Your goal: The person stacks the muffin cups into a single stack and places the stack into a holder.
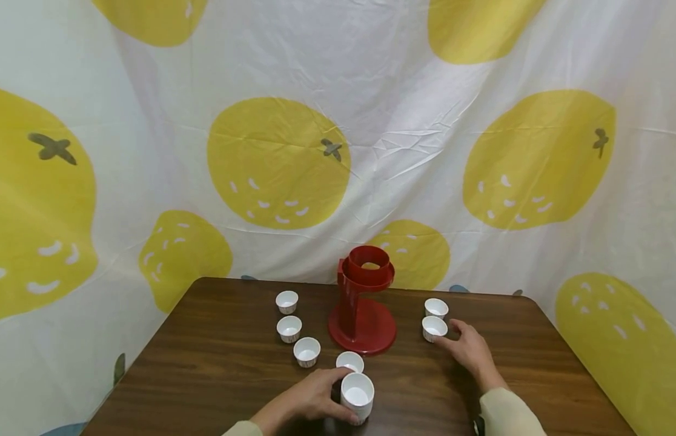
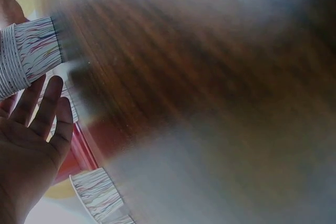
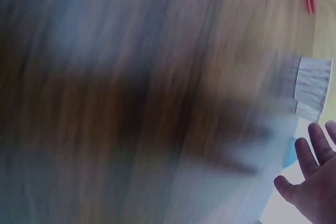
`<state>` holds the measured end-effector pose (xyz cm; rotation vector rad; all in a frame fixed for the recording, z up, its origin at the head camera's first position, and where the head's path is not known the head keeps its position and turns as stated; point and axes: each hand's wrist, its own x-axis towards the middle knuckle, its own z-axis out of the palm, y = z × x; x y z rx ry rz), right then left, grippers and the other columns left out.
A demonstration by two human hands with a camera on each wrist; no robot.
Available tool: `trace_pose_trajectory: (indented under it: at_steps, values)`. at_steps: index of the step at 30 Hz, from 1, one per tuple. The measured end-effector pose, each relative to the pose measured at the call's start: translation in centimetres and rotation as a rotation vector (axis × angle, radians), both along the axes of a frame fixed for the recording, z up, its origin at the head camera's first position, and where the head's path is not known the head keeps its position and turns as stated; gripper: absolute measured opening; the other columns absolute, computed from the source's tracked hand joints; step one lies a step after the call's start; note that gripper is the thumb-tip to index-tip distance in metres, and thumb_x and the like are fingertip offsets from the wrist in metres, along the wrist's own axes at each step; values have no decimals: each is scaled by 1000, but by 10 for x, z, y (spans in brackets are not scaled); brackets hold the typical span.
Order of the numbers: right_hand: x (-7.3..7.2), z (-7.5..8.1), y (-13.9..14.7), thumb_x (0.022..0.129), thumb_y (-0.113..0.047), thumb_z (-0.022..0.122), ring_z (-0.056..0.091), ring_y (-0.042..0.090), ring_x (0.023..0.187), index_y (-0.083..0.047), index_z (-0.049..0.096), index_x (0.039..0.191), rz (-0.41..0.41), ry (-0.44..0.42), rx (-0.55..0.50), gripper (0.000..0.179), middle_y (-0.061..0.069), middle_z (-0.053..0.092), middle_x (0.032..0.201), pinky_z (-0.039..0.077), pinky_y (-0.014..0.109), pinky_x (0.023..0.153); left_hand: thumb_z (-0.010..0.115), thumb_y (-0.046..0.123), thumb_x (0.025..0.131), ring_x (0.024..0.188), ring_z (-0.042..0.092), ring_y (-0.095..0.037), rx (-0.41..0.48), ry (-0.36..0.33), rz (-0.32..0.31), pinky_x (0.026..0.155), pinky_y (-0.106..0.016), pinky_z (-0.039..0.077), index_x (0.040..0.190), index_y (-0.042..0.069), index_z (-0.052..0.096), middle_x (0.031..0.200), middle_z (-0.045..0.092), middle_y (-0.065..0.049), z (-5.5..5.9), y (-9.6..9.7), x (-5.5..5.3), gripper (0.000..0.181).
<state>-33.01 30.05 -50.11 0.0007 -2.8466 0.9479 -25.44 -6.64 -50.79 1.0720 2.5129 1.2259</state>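
LH [image 1: 318,396] grips cup stack [image 1: 358,390], RH [image 1: 471,351] by cup [image 1: 434,327]

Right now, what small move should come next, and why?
Probably curl the right hand around the near right cup: its thumb and fingers are spread right at that cup, and the left hand holds a stack the cup could likely join.

Head view: the near edge of the bench [image 1: 207,375] is cut off below. One white cup [image 1: 349,360] is partly hidden behind the stacked cups [image 1: 357,392], whose count cannot be told. Wrist views: bench surface blurred; left hand [image 2: 31,148] and right hand [image 3: 315,182] cut off at the outer edges.
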Motion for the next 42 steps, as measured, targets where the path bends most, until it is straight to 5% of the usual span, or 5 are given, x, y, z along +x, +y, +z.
trace_pose_trajectory:
  at_steps: [23, 42]
  values:
    - [-7, -6, -13, 83, -45, 76, 60, 47, 103, 1, 59, 127, -53, 21, 58, 65, 26, 64, 114, 44, 63, 78, 91, 30, 70, 93, 58, 1, 1, -7, 5, 85, -23, 48, 119, 18, 63, 98, 64, 19, 1, 4, 1, 58]
    - [-2, -5, -18, 83, -47, 75, 62, 43, 100, -2, 62, 124, -22, 64, 69, 62, 22, 67, 111, 44, 61, 76, 91, 31, 70, 93, 58, 0, 12, -6, 11, 85, -24, 47, 119, 17, 63, 99, 64, 18, 0, 0, 1, 58]
